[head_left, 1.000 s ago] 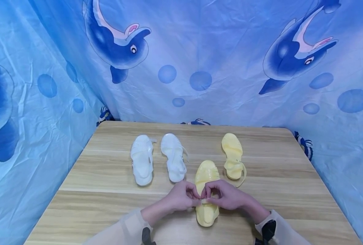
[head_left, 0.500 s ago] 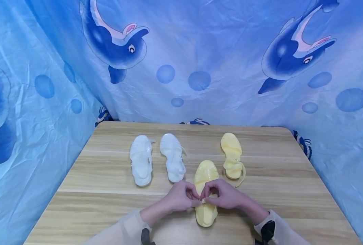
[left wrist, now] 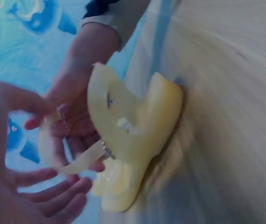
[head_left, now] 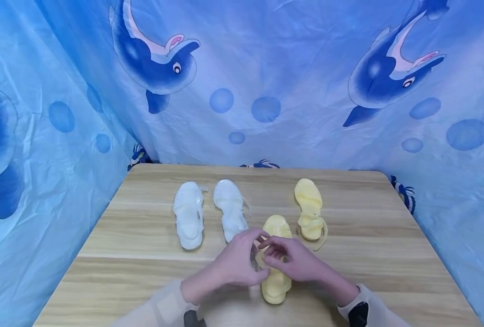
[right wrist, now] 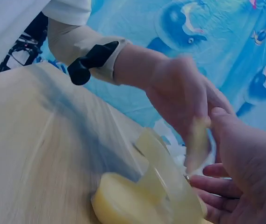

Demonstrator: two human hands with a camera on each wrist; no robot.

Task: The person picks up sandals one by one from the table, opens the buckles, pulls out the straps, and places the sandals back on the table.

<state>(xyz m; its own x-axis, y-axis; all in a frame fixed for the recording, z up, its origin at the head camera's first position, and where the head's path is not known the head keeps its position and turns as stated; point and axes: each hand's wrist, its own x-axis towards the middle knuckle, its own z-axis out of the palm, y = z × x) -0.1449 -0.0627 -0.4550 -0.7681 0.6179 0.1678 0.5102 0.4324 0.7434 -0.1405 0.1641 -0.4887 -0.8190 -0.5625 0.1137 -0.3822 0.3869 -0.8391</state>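
Observation:
In the head view, a yellow jelly sandal [head_left: 275, 290] lies between my hands, toe pointing away. Its ankle strap [left wrist: 79, 163] arcs up loose from a small metal buckle [left wrist: 107, 150] in the left wrist view. My right hand [head_left: 293, 259] pinches the strap near its end, thumb at the tip in the right wrist view. My left hand [head_left: 239, 259] is spread around the strap loop, with a gap between its thumb and fingers. The heel cup [right wrist: 168, 177] stands upright beside the right fingers. Motion blur softens the left hand and strap end.
A second yellow sandal [head_left: 308, 204] lies farther back on the right, its strap loose. Two white sandals, a left one [head_left: 189, 218] and a right one [head_left: 229, 209], lie at the back left. All rest on a wooden table [head_left: 368, 236] before a blue dolphin-print curtain [head_left: 303, 59].
Earlier both hands pinched the strap close together over the sandal. Now the left hand has spread and shifted slightly, and the strap forms a raised loop between the hands.

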